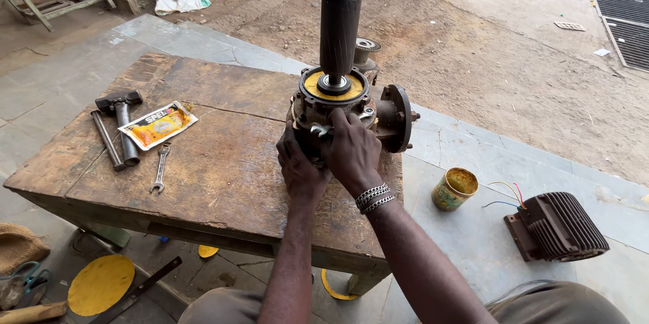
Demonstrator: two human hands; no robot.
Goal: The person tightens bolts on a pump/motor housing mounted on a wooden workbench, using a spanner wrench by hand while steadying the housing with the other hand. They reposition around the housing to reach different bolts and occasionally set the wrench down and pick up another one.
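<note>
A rusty pump housing (389, 118) stands on the right part of a worn wooden workbench (223, 175). A dark rotor shaft (339, 30) rises upright from the yellow-ringed opening at its top. My left hand (299, 168) grips the housing's near left side. My right hand (351, 152), with metal bracelets on the wrist, holds a small spanner (320, 130) against the housing's front. The fingertips of both hands are partly hidden against the metal.
On the bench's left lie a hammer (122, 118), a metal rod (108, 140), a yellow-and-white sachet (158, 125) and a spanner (160, 168). A yellow tin (454, 189) and a finned motor body (558, 226) with loose wires sit on the stone floor at right. Yellow discs lie under the bench.
</note>
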